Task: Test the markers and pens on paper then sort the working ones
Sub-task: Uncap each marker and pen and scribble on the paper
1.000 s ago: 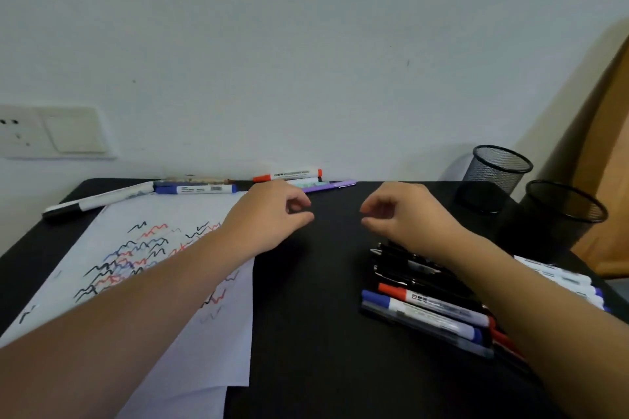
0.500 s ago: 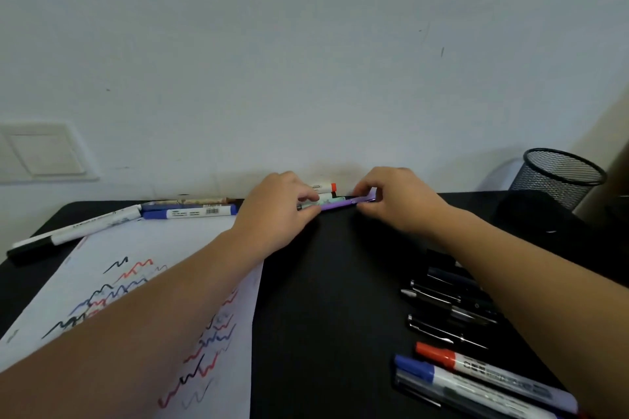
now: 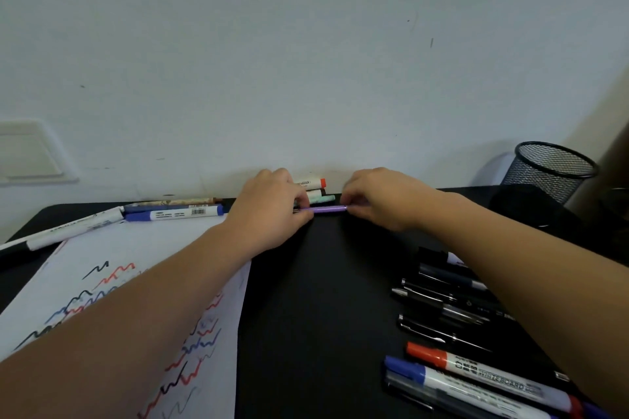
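A thin purple pen (image 3: 328, 209) lies level near the table's far edge, held at both ends. My left hand (image 3: 272, 211) pinches its left end and my right hand (image 3: 377, 199) pinches its right end. Just behind it lie a red-capped marker (image 3: 311, 183) and a pale green pen (image 3: 321, 199). White paper (image 3: 112, 282) covered in black, red and blue squiggles lies at the left under my left forearm. A blue marker (image 3: 173, 213) and a black-capped white marker (image 3: 61, 231) lie along the paper's far edge.
A row of black pens (image 3: 439, 306) and red and blue whiteboard markers (image 3: 476, 374) lies at the right, partly under my right forearm. A black mesh cup (image 3: 551, 170) stands at the back right. The black table (image 3: 323, 316) ends at the white wall.
Both hands reached from mid-table to the far edge and took hold of the purple pen, which now sits a little nearer to me. The view tilted up and shifted left.
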